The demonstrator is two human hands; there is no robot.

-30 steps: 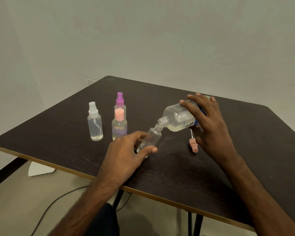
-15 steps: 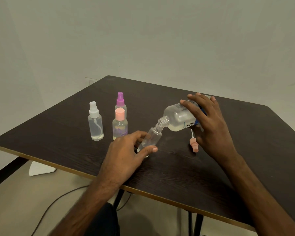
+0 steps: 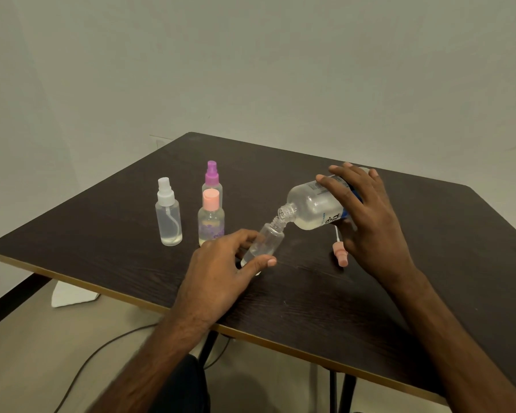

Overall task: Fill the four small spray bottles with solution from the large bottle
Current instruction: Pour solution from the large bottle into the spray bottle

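Note:
My left hand [image 3: 221, 272] grips an uncapped small clear bottle [image 3: 265, 241], tilted to the right, its base on the table. My right hand [image 3: 367, 216] holds the large clear bottle [image 3: 313, 208] tipped over on its side, its open neck touching the small bottle's mouth. A little pale liquid lies in the large bottle's lower side. A pink spray head [image 3: 340, 254] with its tube lies on the table under my right hand. Three capped small bottles stand at the left: a white-topped one [image 3: 168, 217], a purple-topped one [image 3: 212, 180] and a pink-capped one [image 3: 211, 217].
The dark wooden table [image 3: 325, 299] has a light edge strip along its near side. A white paper scrap [image 3: 72, 295] and a dark cable [image 3: 102, 350] lie on the floor below. A plain wall stands behind the table.

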